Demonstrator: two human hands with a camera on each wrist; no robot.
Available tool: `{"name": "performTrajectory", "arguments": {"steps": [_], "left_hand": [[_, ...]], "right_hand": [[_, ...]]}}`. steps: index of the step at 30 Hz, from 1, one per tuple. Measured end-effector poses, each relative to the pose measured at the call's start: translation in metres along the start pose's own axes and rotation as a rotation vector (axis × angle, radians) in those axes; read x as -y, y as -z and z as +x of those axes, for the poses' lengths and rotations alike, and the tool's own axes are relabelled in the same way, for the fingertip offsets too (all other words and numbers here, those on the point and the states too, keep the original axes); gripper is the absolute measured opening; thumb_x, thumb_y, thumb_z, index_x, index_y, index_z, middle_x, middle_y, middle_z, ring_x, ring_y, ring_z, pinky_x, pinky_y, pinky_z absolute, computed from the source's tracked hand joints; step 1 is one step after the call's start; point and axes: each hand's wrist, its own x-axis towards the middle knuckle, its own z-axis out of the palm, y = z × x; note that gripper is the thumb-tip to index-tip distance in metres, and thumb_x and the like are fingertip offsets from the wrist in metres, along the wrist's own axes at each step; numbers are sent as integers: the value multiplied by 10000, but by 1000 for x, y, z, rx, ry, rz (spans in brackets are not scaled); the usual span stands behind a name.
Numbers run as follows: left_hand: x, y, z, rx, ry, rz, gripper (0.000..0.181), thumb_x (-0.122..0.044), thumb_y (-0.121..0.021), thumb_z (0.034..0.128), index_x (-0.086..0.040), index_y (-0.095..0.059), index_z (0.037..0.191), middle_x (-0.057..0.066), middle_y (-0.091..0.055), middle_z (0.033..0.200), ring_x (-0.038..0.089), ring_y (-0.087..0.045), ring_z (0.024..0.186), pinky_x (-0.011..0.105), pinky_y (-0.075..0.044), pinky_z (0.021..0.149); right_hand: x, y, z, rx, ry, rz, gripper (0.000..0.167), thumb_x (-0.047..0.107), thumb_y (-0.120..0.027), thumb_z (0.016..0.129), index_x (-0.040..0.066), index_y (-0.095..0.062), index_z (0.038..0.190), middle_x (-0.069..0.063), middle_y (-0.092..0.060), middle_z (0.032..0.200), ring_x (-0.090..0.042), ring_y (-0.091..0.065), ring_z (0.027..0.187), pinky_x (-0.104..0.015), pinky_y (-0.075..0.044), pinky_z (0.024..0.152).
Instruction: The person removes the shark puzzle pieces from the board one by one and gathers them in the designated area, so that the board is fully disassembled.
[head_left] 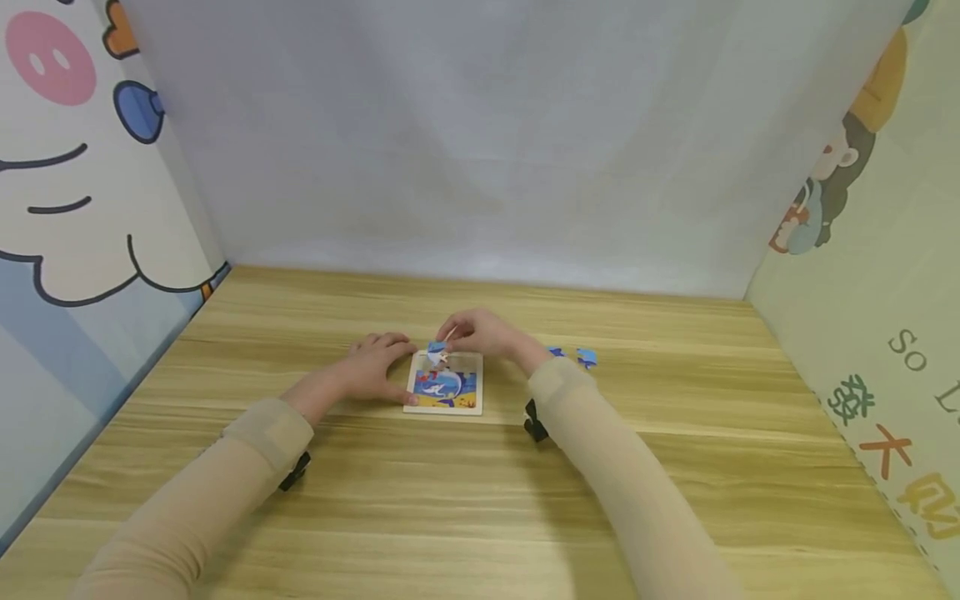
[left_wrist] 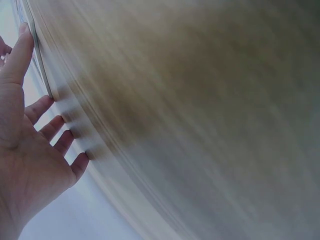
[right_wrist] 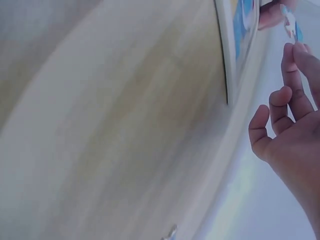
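A square jigsaw puzzle board (head_left: 444,411) with a pale frame lies on the table; its near half shows a sea picture with a dolphin. My left hand (head_left: 372,367) spreads along the board's left side, thumb on the near left corner and fingertips on the tabletop and frame edge. Between thumb and index finger, my right hand (head_left: 480,332) pinches a blue-and-white puzzle piece (head_left: 437,353) above the far half of the board. The right wrist view shows that same piece (right_wrist: 290,25) held clear of the board, the other fingers loosely bent.
Two blue puzzle pieces lie right of the board: one loose piece (head_left: 587,357) in full sight, the other piece (head_left: 555,352) partly behind the right forearm. The wooden table (head_left: 420,508) meets a white curtain (head_left: 480,150) at the back, with printed cloths at both sides.
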Motion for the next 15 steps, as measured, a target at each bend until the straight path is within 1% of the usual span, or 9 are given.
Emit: {"name": "performTrajectory", "arguments": {"steps": [3,11,15], "left_hand": [[1,-1,1,-2,0,7,948,-644,-688,720,-135,-364,1451,143,-263,1518,406,-206,1376,697,-168,1044],[1,-2,1,-7,-2,5,941,-636,-692,722,-138,-367,1450,143,-266,1517,414,-209,1375,687,-176,1048],[2,-3,1,-8,-7,-4,941,-632,-696,721,-142,-364,1452,144,-262,1518,414,-200,1379,680,-168,1056]], "right_hand": [[-1,7,-2,0,9,-13,168,167,-636,910,131,-670,1071,-24,-685,1017,-140,-626,963,-284,-498,879],[-7,26,-9,5,24,-36,186,197,-649,903,140,-668,1079,-8,-681,1012,-141,-616,968,-329,-470,938],[-12,34,-15,5,19,-34,188,216,-659,896,150,-671,1072,1,-674,1009,-142,-608,961,-341,-474,909]]}}
